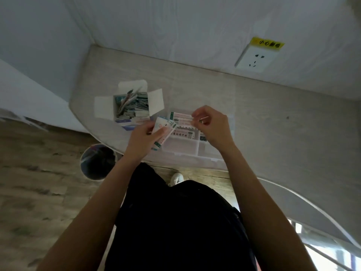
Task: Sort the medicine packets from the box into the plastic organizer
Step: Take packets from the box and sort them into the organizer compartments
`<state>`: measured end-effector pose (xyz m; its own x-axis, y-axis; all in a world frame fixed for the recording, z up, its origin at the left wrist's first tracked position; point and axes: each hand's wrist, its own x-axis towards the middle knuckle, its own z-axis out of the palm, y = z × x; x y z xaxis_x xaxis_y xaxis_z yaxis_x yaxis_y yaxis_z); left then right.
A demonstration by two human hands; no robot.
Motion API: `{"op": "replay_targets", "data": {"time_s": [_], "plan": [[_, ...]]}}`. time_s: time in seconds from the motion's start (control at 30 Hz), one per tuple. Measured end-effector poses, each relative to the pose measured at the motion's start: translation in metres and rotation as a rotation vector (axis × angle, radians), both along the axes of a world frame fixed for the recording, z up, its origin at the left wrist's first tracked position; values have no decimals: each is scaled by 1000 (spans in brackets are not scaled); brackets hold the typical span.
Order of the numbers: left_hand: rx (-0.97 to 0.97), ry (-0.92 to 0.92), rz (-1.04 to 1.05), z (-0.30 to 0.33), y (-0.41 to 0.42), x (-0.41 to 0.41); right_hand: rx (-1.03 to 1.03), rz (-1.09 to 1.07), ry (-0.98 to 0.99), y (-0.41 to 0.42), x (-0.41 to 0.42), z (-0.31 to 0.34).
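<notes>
Pale desk [273, 118]: both hands' fingers pinch medicine packets [180, 118] (print unreadable) over organizer [181, 147]; yellow-labelled socket [256, 57].

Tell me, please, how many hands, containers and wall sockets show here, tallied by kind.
Hands: 2, left hand and right hand, each gripping medicine packets.
Containers: 3, open box, plastic organizer, round bin.
Wall sockets: 1, socket.
Total: 6.
</notes>
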<state>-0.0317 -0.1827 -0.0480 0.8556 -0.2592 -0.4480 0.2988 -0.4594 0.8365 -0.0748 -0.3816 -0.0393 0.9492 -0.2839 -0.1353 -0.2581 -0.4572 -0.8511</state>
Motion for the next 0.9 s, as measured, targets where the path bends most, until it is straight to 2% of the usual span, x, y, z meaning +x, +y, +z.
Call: {"op": "replay_targets", "data": {"time_s": [0.13, 0.3, 0.37, 0.43, 0.47, 0.57, 0.63, 0.77, 0.9], "plan": [[42, -23, 63, -5, 9, -1, -121, 66, 81, 18, 9, -11], [26, -75, 43, -4, 7, -1, -615, 293, 210, 27, 7, -10], [25, -125, 9, -3, -1, 0, -713, 346, 193, 29, 7, -7], [9, -152, -27, -3, -10, 1, -677, 274, 127, 28, 2, -6], [-1, -160, -44, -3, -13, 2, -573, 191, 97, 29, -1, -6], [-14, -173, -91, -5, -21, 3, -40, -45, 118, 28, -4, -7], [-3, -182, -104, -6, -23, 3, 116, -62, 115, 25, -5, -9], [71, -247, -61, -5, -18, 0, 6, -193, 69, 19, -9, -13], [172, -345, -47, 1, -10, -8, -139, -272, 161, 21, -12, -16]]}}
